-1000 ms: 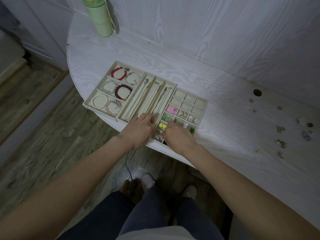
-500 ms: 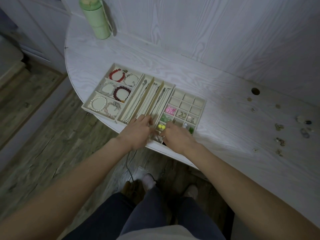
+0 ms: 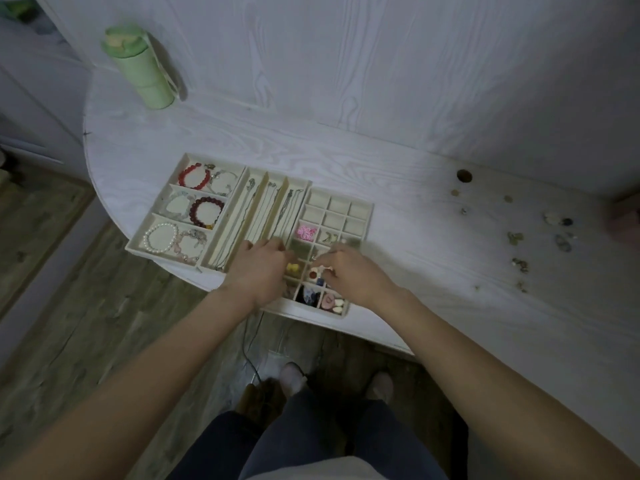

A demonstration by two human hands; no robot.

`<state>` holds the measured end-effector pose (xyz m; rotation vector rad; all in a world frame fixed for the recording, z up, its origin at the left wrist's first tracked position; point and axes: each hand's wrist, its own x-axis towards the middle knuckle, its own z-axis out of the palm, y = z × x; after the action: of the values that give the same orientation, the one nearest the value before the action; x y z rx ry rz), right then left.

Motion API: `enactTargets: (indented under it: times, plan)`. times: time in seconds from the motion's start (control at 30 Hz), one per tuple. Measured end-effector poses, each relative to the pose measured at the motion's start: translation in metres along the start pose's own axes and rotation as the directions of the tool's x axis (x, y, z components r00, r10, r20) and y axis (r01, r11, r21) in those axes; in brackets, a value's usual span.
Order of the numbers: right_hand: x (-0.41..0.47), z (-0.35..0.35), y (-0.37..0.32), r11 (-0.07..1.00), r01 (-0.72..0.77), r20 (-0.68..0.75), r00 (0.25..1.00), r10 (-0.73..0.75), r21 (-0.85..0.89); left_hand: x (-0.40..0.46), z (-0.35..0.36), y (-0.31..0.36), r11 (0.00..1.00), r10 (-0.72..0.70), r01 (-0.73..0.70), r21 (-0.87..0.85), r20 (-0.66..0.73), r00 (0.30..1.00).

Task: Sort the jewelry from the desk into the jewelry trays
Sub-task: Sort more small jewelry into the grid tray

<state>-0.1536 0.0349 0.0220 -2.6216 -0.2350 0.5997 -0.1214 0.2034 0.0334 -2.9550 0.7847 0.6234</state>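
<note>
Three cream trays sit side by side at the desk's near edge. The bracelet tray point(image 3: 157, 206) holds red, dark and pearl bracelets, and the necklace tray point(image 3: 242, 188) holds thin chains. The grid tray point(image 3: 369, 216) has small pieces in its nearer cells, among them a pink flower point(image 3: 306, 233). My left hand point(image 3: 258, 271) lies on the wall between the necklace and grid trays, fingers loosely bent, nothing seen in it. My right hand point(image 3: 351, 271) hovers over the grid tray's middle cells, fingertips pinched at a small pale piece point(image 3: 327, 269). Loose jewelry point(image 3: 517, 239) lies scattered on the desk to the right.
A green bottle point(image 3: 143, 67) stands at the desk's far left by the wall. A cable hole point(image 3: 464, 175) is in the desk beyond the loose pieces. The rounded desk edge runs just below the trays, with wooden floor and my legs beneath.
My hands, close together at the grid tray's near corner before, have drawn apart. The right hand has shifted right over the middle cells, uncovering the nearest cells.
</note>
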Motion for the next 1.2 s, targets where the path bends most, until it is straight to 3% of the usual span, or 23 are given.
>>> enactTargets:
  times: [0.1,0.23,0.4,0.57,0.8,1.2]
  plan:
    - [-0.021,-0.02,0.028,0.996,-0.076,-0.081,0.994,0.079,0.039,0.016,-0.011,0.029,0.995,-0.087,0.079,-0.058,-0.136,0.987]
    - [-0.053,-0.038,0.08,0.974,-0.208,-0.196,0.955,0.221,0.086,0.045,-0.022,0.088,0.992,-0.079,0.056,-0.117,-0.2,0.977]
    - [-0.098,-0.044,0.154,0.919,-0.365,-0.287,0.873,0.394,0.15,0.084,-0.023,0.173,0.971,0.013,-0.061,-0.233,-0.206,0.978]
    - [-0.136,-0.04,0.235,0.816,-0.506,-0.273,0.773,0.572,0.279,0.121,-0.009,0.256,0.936,0.113,-0.157,-0.314,-0.153,0.982]
    - [-0.154,-0.042,0.314,0.76,-0.524,-0.246,0.736,0.631,0.384,0.164,0.012,0.33,0.89,0.216,-0.215,-0.403,-0.043,0.975]
    - [-0.121,-0.053,0.336,0.8,-0.402,-0.335,0.753,0.566,0.446,0.192,0.023,0.382,0.918,0.113,-0.143,-0.37,-0.101,0.988]
